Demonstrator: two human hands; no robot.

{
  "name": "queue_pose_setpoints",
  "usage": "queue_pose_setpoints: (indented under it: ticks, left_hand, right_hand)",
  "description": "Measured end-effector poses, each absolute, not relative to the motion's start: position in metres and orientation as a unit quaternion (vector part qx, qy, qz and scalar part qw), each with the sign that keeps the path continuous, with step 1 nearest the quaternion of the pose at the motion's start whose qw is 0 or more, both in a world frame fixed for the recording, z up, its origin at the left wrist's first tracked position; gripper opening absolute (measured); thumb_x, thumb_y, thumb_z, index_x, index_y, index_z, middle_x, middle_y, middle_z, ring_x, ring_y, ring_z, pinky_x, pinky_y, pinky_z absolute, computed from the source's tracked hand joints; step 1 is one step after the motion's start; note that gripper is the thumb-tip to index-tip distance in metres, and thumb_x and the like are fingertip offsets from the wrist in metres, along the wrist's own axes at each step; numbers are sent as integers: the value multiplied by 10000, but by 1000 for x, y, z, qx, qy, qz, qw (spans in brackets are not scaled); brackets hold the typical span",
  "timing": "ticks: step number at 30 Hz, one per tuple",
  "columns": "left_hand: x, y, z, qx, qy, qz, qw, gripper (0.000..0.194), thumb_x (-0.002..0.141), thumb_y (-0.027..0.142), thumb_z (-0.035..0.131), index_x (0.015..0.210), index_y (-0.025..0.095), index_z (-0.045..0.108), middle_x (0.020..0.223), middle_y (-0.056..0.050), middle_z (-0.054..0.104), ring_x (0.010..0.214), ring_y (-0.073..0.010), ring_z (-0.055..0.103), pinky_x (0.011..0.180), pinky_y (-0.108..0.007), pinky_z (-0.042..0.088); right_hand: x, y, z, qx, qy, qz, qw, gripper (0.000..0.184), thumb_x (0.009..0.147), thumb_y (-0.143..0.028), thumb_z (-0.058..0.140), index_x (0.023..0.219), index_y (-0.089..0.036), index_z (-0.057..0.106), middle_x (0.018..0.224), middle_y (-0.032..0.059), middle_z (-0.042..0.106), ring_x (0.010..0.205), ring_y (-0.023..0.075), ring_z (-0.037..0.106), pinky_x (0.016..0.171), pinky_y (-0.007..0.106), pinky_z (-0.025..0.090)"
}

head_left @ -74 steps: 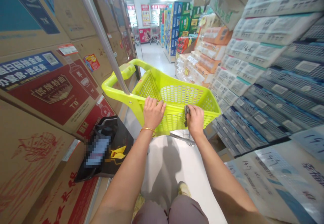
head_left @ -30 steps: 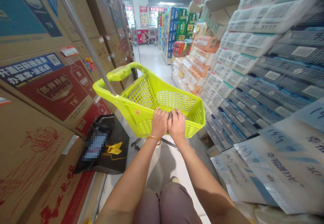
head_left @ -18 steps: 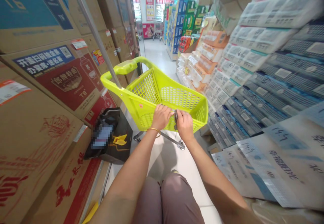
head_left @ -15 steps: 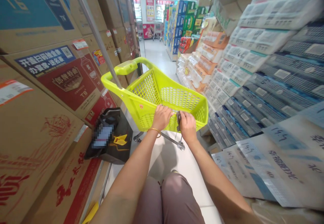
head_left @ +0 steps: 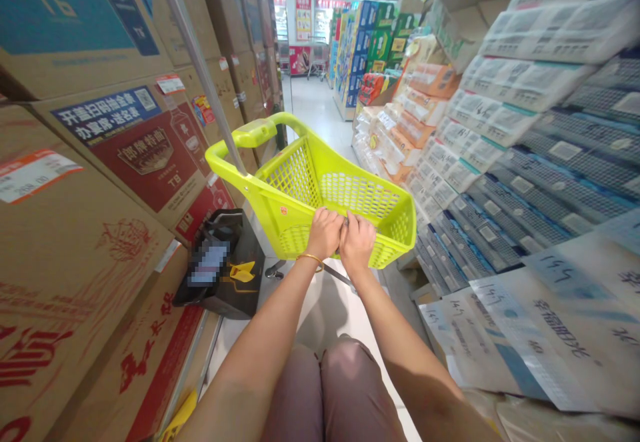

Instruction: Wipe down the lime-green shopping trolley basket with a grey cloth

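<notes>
A lime-green shopping cart (head_left: 267,205) with perforated plastic walls stands before me, its near rim under both hands. My left hand (head_left: 325,232), with a gold bangle at the wrist, is closed over that rim. Right beside it, my right hand (head_left: 358,239) is closed at the same rim, with its fingers curled. Only a dark sliver of a crumpled grey cloth shows between the two hands; the right fingers hide most of it. Inside the basket, the visible part shows bare plastic.
Stacked cardboard cartons (head_left: 145,142) wall the left side. A black bag (head_left: 245,295) with a blurred phone-like screen stands by them. Packs of tissue (head_left: 530,89) are piled on the right. A metal pole (head_left: 205,69) rises at the cart's handle. The aisle floor (head_left: 315,99) runs ahead.
My right hand has moved left along the rim, up against my left hand, and the grey cloth is now mostly covered. The view has shifted slightly.
</notes>
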State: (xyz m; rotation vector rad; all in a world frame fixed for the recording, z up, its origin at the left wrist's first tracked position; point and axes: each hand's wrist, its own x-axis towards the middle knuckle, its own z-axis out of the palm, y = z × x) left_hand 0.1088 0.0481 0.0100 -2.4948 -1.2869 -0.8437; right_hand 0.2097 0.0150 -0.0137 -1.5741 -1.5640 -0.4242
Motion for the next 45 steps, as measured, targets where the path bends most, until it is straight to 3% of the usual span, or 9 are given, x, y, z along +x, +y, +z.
queue_pose_setpoints:
  ticks: [4, 12, 19, 24, 30, 38, 45]
  left_hand:
    - [106, 49, 11, -855, -425, -279, 104, 204, 911, 221, 407, 847, 201, 599, 814, -28, 591, 859, -202, 501, 977, -367, 333]
    - [109, 48, 11, -863, -403, -284, 113, 267, 946, 283, 363, 921, 215, 620, 824, -30, 606, 861, -207, 502, 937, -363, 337]
    - [118, 47, 8, -851, -417, -299, 111, 264, 941, 279, 376, 888, 217, 628, 797, -25, 602, 834, -205, 494, 932, -363, 332]
    - [121, 46, 8, -845, -423, -308, 109, 259, 937, 278, 382, 874, 212, 624, 792, -31, 597, 826, -209, 490, 911, -370, 347]
    - [124, 47, 9, -845, -426, -306, 101, 235, 923, 236, 396, 830, 201, 608, 783, -33, 595, 828, -207, 496, 937, -373, 341]
    - [125, 53, 6, -852, -406, -312, 105, 270, 949, 305, 360, 918, 225, 617, 814, -25, 607, 848, -205, 492, 938, -371, 325]
    - [130, 54, 8, -853, -415, -304, 89, 301, 956, 310, 337, 930, 221, 623, 828, -28, 619, 846, -203, 500, 927, -375, 333]
  right_hand:
    - [224, 18, -19, -602, -671, -215, 375, 326, 929, -261, 412, 1182, -174, 598, 1016, 129, 640, 907, 208, 523, 812, 349, 399]
    - [278, 1, -27, -564, -712, -246, 337, 322, 918, -218, 437, 1202, -174, 580, 1062, 124, 631, 989, 208, 515, 869, 344, 424]
    - [319, -13, -40, -605, -661, -226, 381, 317, 920, -269, 420, 1172, -184, 593, 1045, 115, 624, 985, 219, 525, 861, 383, 440]
    - [279, -1, -28, -606, -629, -214, 437, 298, 924, -295, 426, 1110, -166, 620, 985, 120, 629, 943, 212, 527, 853, 379, 433]
    - [234, 20, -19, -604, -630, -229, 432, 288, 917, -310, 451, 1085, -170, 637, 991, 120, 637, 920, 209, 523, 833, 356, 407]
    - [278, 17, -29, -559, -699, -253, 366, 271, 905, -260, 479, 1131, -207, 618, 1008, 96, 640, 931, 191, 526, 820, 323, 411]
    - [320, 4, -36, -615, -646, -228, 390, 282, 912, -276, 430, 1101, -191, 622, 998, 106, 632, 945, 207, 519, 840, 358, 420]
